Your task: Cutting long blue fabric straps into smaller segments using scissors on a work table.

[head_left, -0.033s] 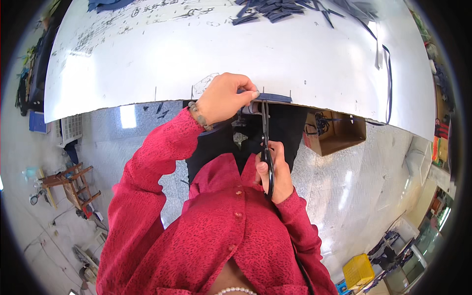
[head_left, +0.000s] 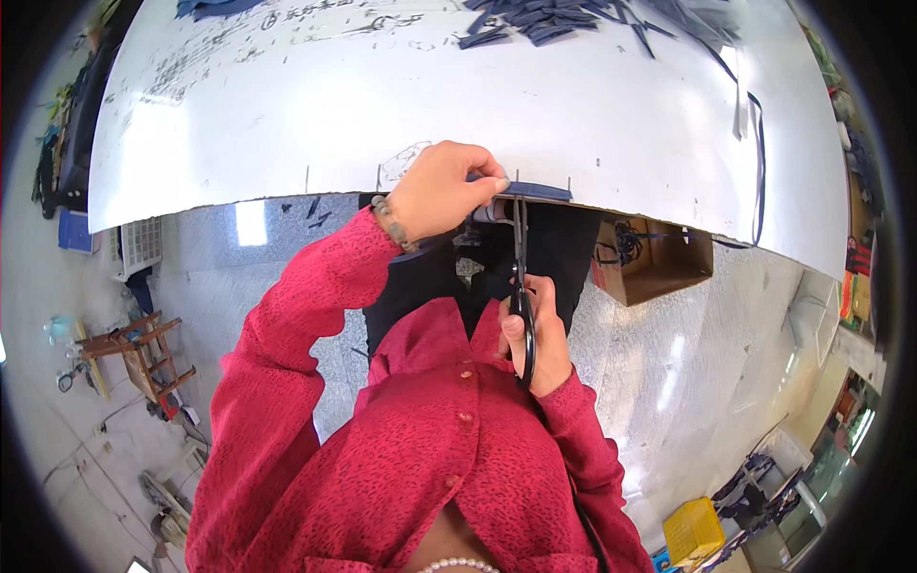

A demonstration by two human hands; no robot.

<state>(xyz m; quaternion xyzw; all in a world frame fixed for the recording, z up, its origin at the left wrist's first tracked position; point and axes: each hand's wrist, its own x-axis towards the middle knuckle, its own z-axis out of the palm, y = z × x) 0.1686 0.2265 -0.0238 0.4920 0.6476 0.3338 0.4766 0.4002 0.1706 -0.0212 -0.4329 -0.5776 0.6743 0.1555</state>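
My left hand [head_left: 441, 193], with a beaded bracelet at the wrist, pinches a narrow dark blue fabric strip [head_left: 546, 191] between thumb and fingertips. The strip lies along the near edge of the white table [head_left: 287, 115], across short dark tick marks, and runs out to the right of my fingers. My right hand [head_left: 544, 342] grips black-handled scissors [head_left: 521, 250] below the edge. Their blades point up and away from me, the tips at the strip just right of my left fingertips. Whether the blades touch the fabric I cannot tell.
Cut dark blue strips [head_left: 540, 21] are heaped at the table's far side. A long dark strip [head_left: 759, 172] hangs over its right part. Under the edge at right stands a cardboard box [head_left: 659, 272]. A wooden stool [head_left: 143, 358] is at left, a yellow basket [head_left: 694, 532] at lower right.
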